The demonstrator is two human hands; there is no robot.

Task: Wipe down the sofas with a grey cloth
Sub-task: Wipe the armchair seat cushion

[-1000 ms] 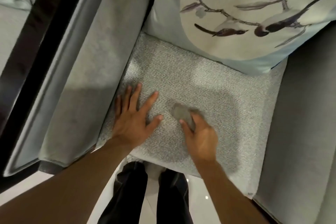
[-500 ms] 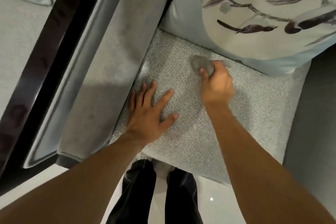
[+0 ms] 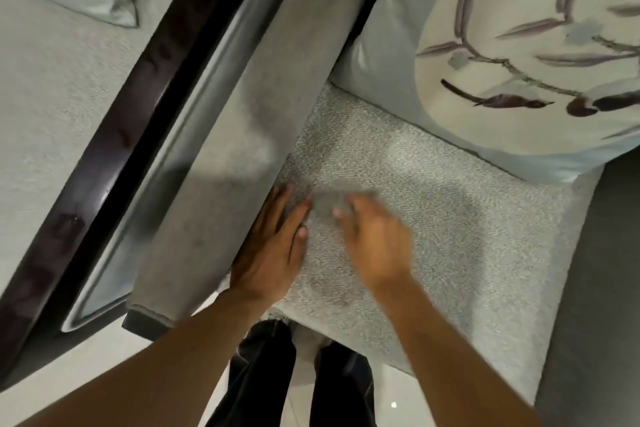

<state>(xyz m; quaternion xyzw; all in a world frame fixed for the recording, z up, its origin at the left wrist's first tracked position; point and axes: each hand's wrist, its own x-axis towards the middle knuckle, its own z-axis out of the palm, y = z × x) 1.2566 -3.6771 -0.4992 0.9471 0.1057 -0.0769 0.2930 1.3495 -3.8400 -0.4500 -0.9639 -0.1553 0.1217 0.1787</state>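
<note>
Grey cloth (image 3: 327,203) gripped by blurred right hand (image 3: 377,243) on seat cushion (image 3: 450,218); left hand (image 3: 273,246) pressed flat just beside, at cloth's nine o'clock.

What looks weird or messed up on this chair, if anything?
Nothing looks broken or spilled. The seat cushion has darker patches, maybe shadow or damp from wiping; I can't tell. The right hand grips the grey cloth on it, and the left hand rests flat beside.

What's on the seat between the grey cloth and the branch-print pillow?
Nothing: the head view shows only bare seat cushion between the grey cloth, held by the right hand, and the branch-print pillow.
</note>
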